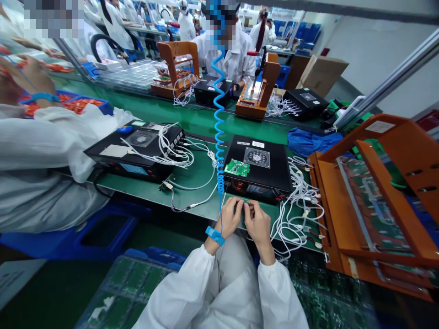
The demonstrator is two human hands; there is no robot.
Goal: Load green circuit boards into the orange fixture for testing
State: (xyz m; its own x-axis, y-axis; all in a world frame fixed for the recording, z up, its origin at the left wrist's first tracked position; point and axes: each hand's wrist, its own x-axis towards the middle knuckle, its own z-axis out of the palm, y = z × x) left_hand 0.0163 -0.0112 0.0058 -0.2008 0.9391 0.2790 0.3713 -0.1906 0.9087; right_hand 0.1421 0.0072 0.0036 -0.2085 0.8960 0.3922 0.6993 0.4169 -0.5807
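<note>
Head view: green bench (202, 171), crowded assembly room.

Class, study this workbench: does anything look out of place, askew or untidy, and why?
Two things. A green circuit board lies askew on the lid of the black box, overhanging its left edge. White cables sprawl tangled beside it. Left hand and right hand meet at the table edge.

Matt black plastic tester box (270, 171), glossy white cables (298, 214), smooth green bench mat (202, 183)
</note>
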